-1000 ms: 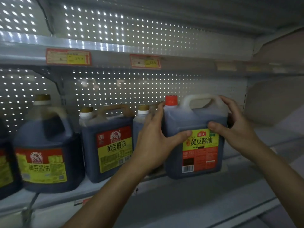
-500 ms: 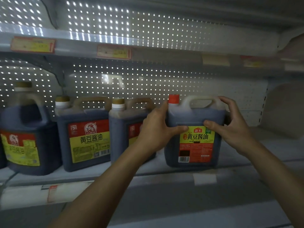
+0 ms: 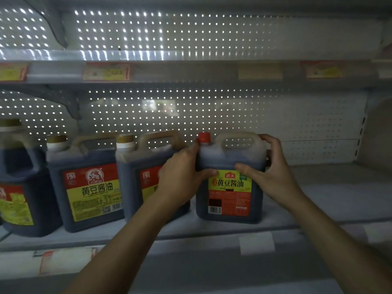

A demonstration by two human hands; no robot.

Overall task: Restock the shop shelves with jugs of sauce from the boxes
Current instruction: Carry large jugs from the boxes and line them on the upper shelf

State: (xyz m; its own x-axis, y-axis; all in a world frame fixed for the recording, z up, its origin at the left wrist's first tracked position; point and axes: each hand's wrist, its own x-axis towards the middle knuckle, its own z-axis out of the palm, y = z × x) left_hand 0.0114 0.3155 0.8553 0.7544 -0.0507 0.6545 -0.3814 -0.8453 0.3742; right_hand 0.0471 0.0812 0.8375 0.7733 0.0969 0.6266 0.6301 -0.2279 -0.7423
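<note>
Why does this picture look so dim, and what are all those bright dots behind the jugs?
Head view: the scene is dim, lit mostly from behind through the holes of the back panel, which glare as white dots; the price tags are blurred; the shelf edge bows from the wide lens; the red-capped jug reads clearly.

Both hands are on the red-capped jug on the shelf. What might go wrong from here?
The red-capped jug sits close to the gold-capped jug, with the left hand wedged between them; pushing it leftward could pinch fingers or shove that neighbour. The right hand grips only the upper corner, so letting go unevenly might tip it on the shelf.
</note>
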